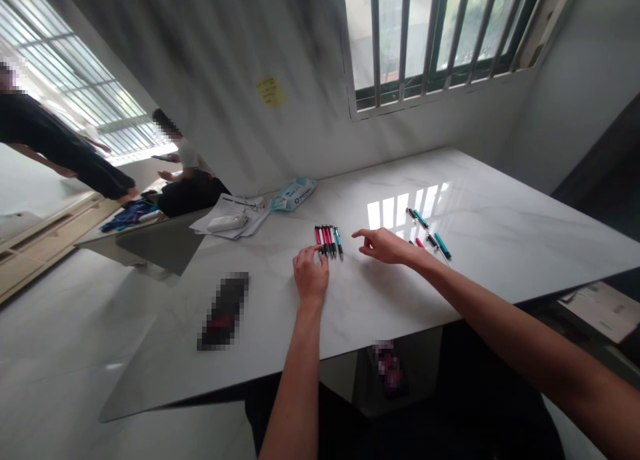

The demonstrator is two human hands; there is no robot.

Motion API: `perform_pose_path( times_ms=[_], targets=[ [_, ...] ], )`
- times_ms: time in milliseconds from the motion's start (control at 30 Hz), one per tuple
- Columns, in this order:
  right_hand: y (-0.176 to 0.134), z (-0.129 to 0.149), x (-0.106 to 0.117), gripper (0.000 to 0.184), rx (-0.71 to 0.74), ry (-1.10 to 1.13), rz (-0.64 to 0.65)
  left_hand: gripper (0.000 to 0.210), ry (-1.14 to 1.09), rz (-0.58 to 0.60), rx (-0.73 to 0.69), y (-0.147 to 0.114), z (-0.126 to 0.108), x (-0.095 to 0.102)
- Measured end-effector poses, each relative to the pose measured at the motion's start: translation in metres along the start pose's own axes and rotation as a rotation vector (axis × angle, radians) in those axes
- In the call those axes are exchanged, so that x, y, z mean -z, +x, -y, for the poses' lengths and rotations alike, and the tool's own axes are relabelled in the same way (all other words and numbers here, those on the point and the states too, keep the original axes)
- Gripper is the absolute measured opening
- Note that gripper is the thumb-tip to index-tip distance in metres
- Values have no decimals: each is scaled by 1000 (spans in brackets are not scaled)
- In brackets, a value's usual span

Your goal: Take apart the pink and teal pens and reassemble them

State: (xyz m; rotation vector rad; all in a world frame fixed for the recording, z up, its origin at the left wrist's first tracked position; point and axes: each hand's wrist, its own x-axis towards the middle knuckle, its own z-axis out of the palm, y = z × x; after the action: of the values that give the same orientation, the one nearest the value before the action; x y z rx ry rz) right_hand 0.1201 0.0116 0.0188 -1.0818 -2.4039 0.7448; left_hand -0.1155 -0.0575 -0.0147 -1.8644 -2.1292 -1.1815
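Several red-and-black pens [325, 240] lie side by side in a row on the white marbled table, with a teal pen [339, 243] at the row's right end. My left hand [311, 273] rests at the lower left of the row, thumb and fingers apart around its near end, gripping nothing that I can see. To the right of the row, my right hand [384, 245] hovers with its index finger stretched toward the pens and nothing held. Beyond that hand, loose pens are scattered, among them a teal pen [443, 245] and another teal pen [420, 219]; my right hand partly hides some.
A blue wipes packet [294, 194] lies near the wall beside papers [250, 225] with a white device [227, 222] on them. A blurred dark object [223, 311] is at the table's left. Two people are at the far left, near a window.
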Motion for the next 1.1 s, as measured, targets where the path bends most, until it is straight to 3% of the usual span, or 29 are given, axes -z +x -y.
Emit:
perform_pose_path(
  times_ms=[233, 400, 533, 667, 767, 833, 933, 1033, 1100],
  targets=[
    [-71, -65, 69, 50, 13, 20, -167, 19, -168, 5, 0, -10, -37, 5],
    [-96, -80, 96, 66, 7, -10, -155, 19, -420, 91, 78, -7, -71, -6],
    [-95, -76, 91, 68, 22, -46, -53, 17, -423, 89, 55, -9, -84, -18],
    [-86, -80, 76, 73, 43, -73, 36, 15, -316, 67, -9, -16, -82, -22],
    [-81, -86, 71, 66, 51, -102, 60, 15, -312, 79, -6, -19, -78, -20],
    [-79, -86, 71, 59, 62, -114, 24, 16, -354, 100, 10, -19, -77, -20],
    [-80, -75, 69, 59, 107, -107, -128, 18, -550, 204, 58, -17, -79, -20],
    [-81, -47, 58, 60, 217, -81, -271, 31, -796, 378, 134, -15, -82, -21],
    [-79, -25, 45, 58, 295, -52, -294, 41, -905, 481, 162, -14, -84, -22]
  ],
)
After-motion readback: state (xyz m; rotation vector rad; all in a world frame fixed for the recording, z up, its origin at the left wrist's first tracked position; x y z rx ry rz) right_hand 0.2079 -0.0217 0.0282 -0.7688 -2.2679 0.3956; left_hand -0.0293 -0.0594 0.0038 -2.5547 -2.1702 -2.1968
